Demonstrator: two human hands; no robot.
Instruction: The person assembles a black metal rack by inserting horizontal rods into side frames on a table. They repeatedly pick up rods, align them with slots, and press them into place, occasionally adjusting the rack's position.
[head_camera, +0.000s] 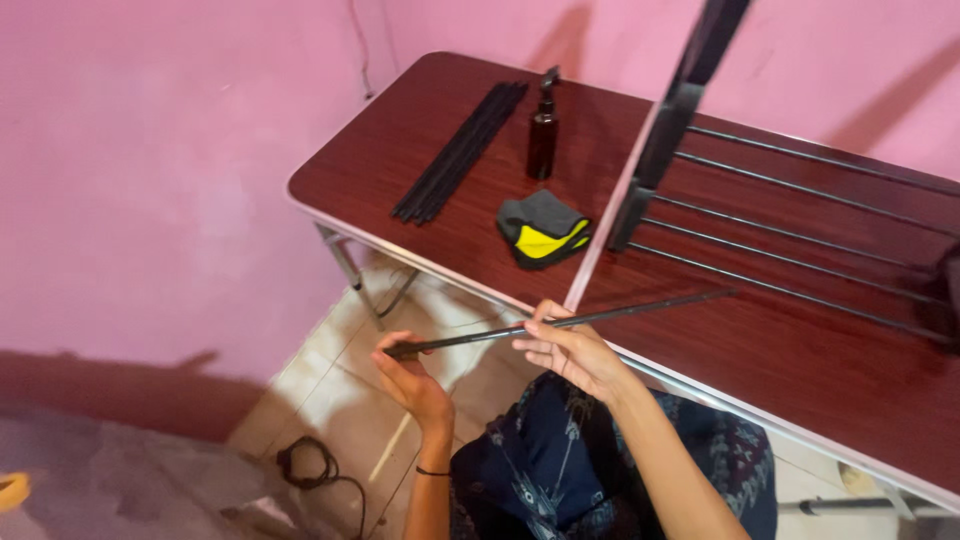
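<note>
The thin black rod (560, 322), apparently light, stiff and smooth, is pinched at its end by the left hand (412, 375) and mid-length by the right hand (572, 350), beyond the tabletop (400, 170) front edge.

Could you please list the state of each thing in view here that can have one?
Thin black rod: held level, off the table, in both hands.
Left hand: closed on the rod's end.
Right hand: fingers pinching the rod.
Bundle of black rods: lying flat on the table.
Pump bottle: standing upright.
Grey and yellow cloth: folded.
Rack of bars: resting on the table.
</note>
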